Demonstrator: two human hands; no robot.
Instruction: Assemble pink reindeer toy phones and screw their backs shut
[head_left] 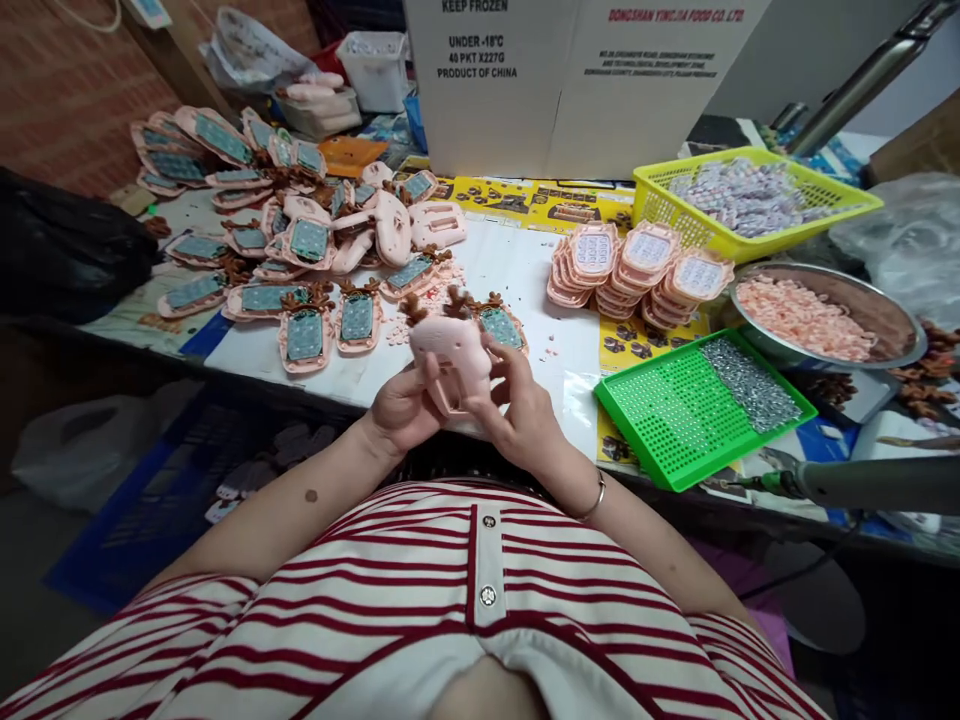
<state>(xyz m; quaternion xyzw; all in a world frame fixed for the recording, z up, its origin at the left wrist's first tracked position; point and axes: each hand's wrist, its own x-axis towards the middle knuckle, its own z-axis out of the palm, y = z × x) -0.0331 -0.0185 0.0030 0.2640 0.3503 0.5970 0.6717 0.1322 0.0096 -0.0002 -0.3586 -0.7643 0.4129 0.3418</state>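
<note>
a pink toy shell point(450, 362) is gripped by both the left hand point(401, 408) and right hand point(517, 415), fingers curled, just before the cluttered white table point(517, 275); a green tray point(701, 405) sits right of it.

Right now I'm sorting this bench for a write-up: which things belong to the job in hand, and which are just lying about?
In the job:
pink shell, held by left hand and right hand
deer-shaped pieces
stacked keypad panels
green tray
metal bowl of pink bits

Lying about:
cardboard box
black bag
white plastic bag
</note>
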